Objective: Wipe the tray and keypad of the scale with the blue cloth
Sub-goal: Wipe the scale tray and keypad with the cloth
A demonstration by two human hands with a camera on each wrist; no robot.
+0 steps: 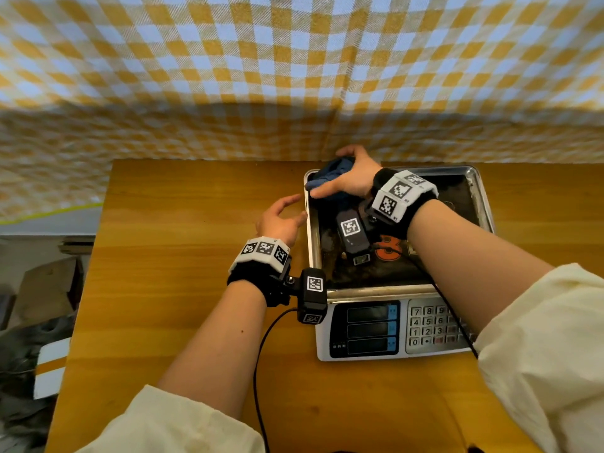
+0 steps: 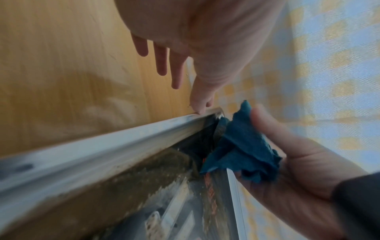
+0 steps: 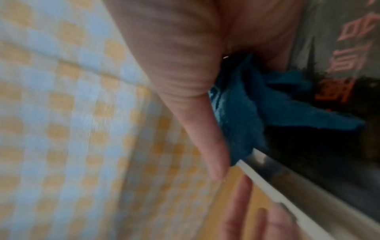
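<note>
A grey scale with a dirty steel tray (image 1: 379, 291) and a number keypad (image 1: 431, 325) stands on the wooden table. My right hand (image 1: 349, 176) grips the bunched blue cloth (image 1: 330, 176) at the tray's far left corner. In the left wrist view the cloth (image 2: 242, 146) hangs over the tray's corner from my right hand (image 2: 298, 170). My left hand (image 1: 281, 217) lies just left of the tray with relaxed fingers. Its thumb touches the tray's left rim (image 2: 102, 151). The right wrist view is blurred and shows the cloth (image 3: 246, 105) under the thumb.
A yellow and white checked curtain (image 1: 294, 76) hangs right behind the table's far edge. The scale's display panel (image 1: 366, 331) faces me beside the keypad. Bare wooden table (image 1: 179, 256) spreads left of the scale. Cardboard and clutter (image 1: 39, 305) lie beyond the table's left edge.
</note>
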